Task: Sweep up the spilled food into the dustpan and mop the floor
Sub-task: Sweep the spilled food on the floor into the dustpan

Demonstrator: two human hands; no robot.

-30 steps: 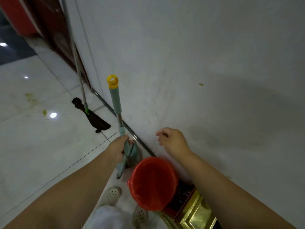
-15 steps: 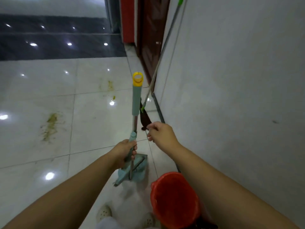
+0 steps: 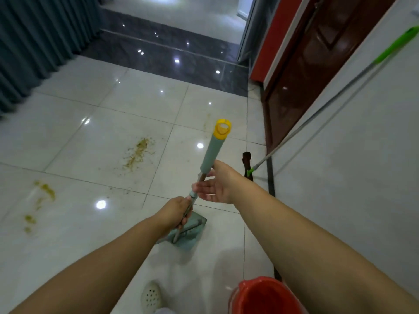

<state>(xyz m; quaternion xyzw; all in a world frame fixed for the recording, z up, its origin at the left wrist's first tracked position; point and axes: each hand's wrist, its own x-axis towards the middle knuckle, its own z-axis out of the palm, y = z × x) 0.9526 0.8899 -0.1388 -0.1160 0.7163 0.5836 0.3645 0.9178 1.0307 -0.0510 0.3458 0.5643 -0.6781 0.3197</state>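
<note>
1. Far left, a grey curtain (image 3: 34,41) hangs down to the white tiled floor (image 3: 74,132).
2. On the near-left tiles lies a yellow-green smear (image 3: 44,191); further right and farther off, a bigger patch of brownish crumbs (image 3: 138,152); a faint streak (image 3: 206,120) sits beyond that. None of it looks swept, so I judge the sweeping has not begun.
3. The left hand (image 3: 175,213) is clenched round the metal shaft of the dustpan (image 3: 190,230), low down, just above the pan. The teal pan rests on the floor near the person's feet, well short of the crumbs, and looks empty.
4. Its handle (image 3: 213,152) tilts up and right, teal grip and yellow cap on top.
5. The right hand (image 3: 217,186) is released, palm up and fingers spread, right beside the shaft just under the grip; I cannot tell whether it touches it.
6. Further right, a mop (image 3: 247,164) with a dark head on the floor leans its green-tipped pole against the white wall (image 3: 351,177), beside a brown door (image 3: 306,64). It is untouched, so mopping is also left to do.
7. Near right, a red bucket (image 3: 267,295) stands by the wall; a white shoe (image 3: 150,295) shows to its left.
8. No broom is in sight.
</note>
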